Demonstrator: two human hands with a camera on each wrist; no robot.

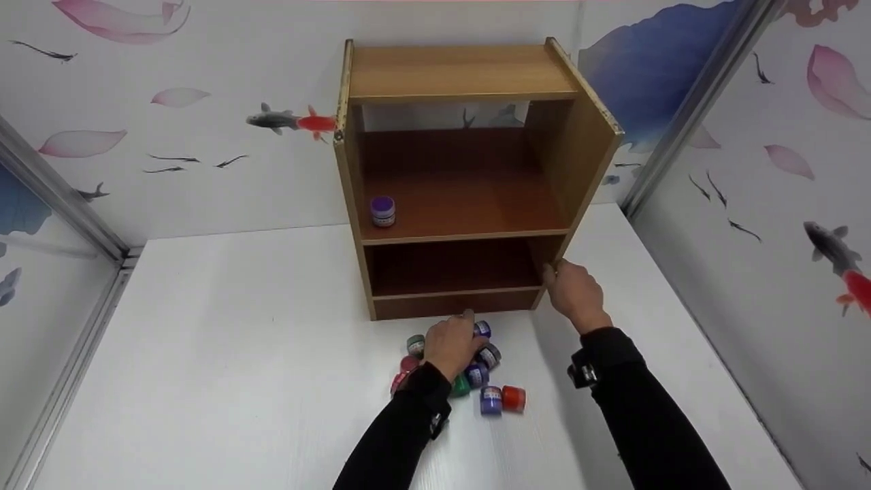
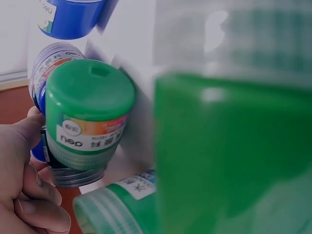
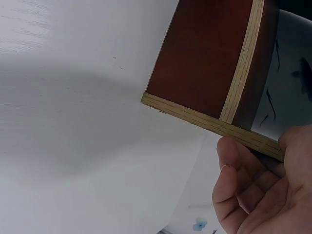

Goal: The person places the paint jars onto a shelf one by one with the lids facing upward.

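My left hand (image 1: 450, 346) reaches down into a cluster of small paint jars in front of a wooden shelf unit (image 1: 466, 301). Its thumb and index finger pinch a blue paint jar (image 1: 482, 329), partly hidden behind a green-lidded jar (image 2: 90, 92) in the left wrist view. Around the hand lie a black jar (image 1: 489, 355), a dark blue jar (image 1: 477, 375), green jars and red ones. My right hand (image 1: 575, 294) grips the front edge of the unit's right side panel (image 3: 209, 124), low down, with fingers curled at the board.
A purple-lidded jar (image 1: 383, 211) stands at the left of the unit's middle shelf. Nearer me on the white table (image 1: 238, 361) are a violet-blue jar (image 1: 490, 401) and an orange-red jar (image 1: 514, 399). Patterned walls (image 1: 204, 184) enclose the table behind and at both sides.
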